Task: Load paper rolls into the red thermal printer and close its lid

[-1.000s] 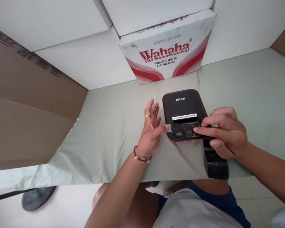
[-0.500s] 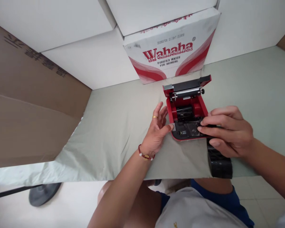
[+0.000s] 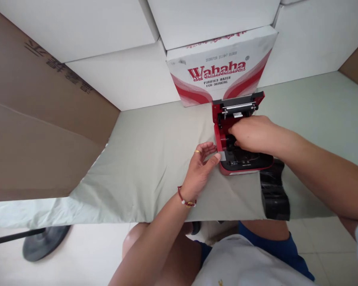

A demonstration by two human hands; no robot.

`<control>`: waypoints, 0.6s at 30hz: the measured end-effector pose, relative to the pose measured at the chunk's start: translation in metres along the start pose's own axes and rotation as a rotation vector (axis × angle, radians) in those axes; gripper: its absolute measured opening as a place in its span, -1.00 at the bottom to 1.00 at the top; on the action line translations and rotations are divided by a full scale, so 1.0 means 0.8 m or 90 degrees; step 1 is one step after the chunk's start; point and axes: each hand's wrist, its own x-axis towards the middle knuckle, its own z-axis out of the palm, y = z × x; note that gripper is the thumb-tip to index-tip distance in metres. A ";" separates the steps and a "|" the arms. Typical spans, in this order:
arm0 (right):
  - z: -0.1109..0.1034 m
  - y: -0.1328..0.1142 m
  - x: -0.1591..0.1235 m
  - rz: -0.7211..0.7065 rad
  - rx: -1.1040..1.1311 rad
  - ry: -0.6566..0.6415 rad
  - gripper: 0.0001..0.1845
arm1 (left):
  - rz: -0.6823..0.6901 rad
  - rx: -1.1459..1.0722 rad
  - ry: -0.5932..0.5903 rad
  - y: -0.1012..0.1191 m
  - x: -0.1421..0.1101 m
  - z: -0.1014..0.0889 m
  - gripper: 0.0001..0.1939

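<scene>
A red and black label printer sits on the cloth with its lid raised, showing a roller and metal bar. My left hand is at its left side, fingers stretched out, the thumb touching the grey piece at the front left corner. Into the roll compartment reaches my right hand, fingers curled down beside the black roll. Most of its fingertips are hidden, so whether they grip the roll is unclear. A glossy black strip extends from the printer's front right toward the table edge.
Behind the printer stands a white and red water carton, among white boxes. A large brown cardboard box takes up the left side. Pale green cloth covers the table, whose front edge is close to my lap.
My right hand has moved from the printer's front right panel up into the roll compartment. The printer has turned slightly and my left hand stays at its side. The view has shifted somewhat.
</scene>
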 end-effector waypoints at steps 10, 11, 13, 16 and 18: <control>-0.048 0.031 -0.085 -0.077 0.122 0.174 -0.60 | 0.006 0.054 0.046 -0.002 -0.002 0.003 -0.71; -0.059 0.043 -0.103 -0.069 0.131 0.161 -0.55 | 0.000 0.053 0.049 -0.003 -0.001 0.004 -0.72; -0.069 0.075 -0.136 0.011 0.125 0.120 -0.49 | -0.009 0.051 0.055 -0.006 0.001 0.004 -0.75; -0.047 0.131 -0.167 0.236 0.051 0.034 -0.55 | -0.014 0.053 0.056 -0.007 0.002 0.006 -0.78; -0.014 0.160 -0.177 0.284 0.066 -0.026 -0.59 | -0.019 0.053 0.057 -0.007 0.003 0.008 -0.81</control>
